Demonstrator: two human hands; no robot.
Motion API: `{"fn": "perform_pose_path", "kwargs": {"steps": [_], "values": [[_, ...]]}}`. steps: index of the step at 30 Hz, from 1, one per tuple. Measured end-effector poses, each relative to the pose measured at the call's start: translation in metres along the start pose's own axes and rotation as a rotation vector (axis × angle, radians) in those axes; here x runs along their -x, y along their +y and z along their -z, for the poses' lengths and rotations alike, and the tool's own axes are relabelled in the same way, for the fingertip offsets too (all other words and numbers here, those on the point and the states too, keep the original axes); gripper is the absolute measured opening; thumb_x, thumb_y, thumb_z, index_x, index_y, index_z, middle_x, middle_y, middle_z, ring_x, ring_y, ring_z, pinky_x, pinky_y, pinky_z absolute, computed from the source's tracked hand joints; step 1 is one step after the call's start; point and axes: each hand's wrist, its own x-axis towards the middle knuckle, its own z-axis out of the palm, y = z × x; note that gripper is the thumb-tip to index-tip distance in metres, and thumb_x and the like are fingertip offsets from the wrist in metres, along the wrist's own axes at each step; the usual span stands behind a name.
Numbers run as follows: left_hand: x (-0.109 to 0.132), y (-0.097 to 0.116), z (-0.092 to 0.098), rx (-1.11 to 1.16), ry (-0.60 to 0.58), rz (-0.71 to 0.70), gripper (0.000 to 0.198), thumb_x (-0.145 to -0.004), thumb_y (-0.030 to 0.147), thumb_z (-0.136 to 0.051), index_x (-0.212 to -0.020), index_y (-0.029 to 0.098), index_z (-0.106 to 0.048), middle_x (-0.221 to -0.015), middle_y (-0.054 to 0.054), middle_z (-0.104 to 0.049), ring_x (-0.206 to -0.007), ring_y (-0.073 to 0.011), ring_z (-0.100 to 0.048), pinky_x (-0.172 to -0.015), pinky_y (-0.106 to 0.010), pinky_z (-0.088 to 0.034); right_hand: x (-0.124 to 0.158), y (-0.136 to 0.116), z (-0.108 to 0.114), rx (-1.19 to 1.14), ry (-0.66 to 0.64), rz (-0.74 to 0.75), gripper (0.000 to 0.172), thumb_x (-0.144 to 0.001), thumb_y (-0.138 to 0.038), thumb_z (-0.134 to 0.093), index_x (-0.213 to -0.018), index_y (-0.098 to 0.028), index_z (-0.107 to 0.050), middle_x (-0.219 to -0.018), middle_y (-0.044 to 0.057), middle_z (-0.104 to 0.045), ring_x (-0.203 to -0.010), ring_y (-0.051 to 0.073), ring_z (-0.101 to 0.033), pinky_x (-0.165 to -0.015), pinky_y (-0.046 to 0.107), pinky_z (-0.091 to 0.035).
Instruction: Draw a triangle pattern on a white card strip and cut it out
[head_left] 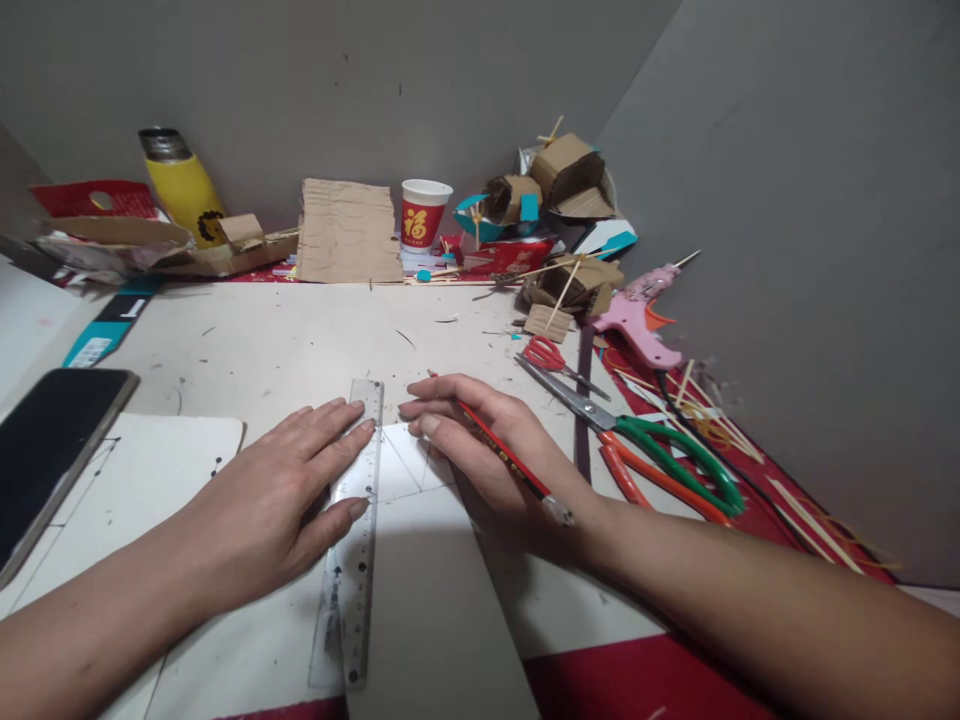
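My left hand (300, 490) lies flat with its fingers stretched out, fingertips and thumb resting on a clear plastic ruler (363, 570) without gripping it. The ruler runs lengthwise along the left side of a white sheet (435, 590) on the tabletop (300, 340) in front of me; slanting lines are drawn across the sheet's far end. In my right hand (491, 450) I hold a red-and-black pencil (510, 459) between thumb and fingers, near those lines; I cannot tell whether its point touches anything.

Partly under my left forearm is another marked sheet (187, 440), with a dark-screened phone (64, 450) at its left. Beyond my right hand are large scissors (675, 455) with green and orange handles, small red-handled scissors (544, 352) and a pink glue gun (637, 325). Toward the wall stand a red-and-white paper cup (426, 220), a corrugated cardboard piece (349, 230) and a yellow bottle (180, 185).
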Motion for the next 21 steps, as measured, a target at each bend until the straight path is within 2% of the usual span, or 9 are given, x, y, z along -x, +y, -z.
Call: {"fn": "perform_pose_path", "kwargs": {"steps": [21], "values": [[-0.0006,0.0024,0.0023,-0.008,-0.021,0.002,0.057,-0.098,0.039,-0.047,-0.149,0.014,-0.044,-0.156,-0.018,-0.041,-0.142,-0.0355,-0.040,-0.114,-0.057,-0.039,0.0020,-0.0021,0.0004,0.014,-0.022,0.002,0.018,-0.092,-0.023,-0.056,-0.109,-0.020,-0.060,-0.111,0.011,-0.073,-0.104,0.022,-0.069,-0.095,0.041,-0.052]]}}
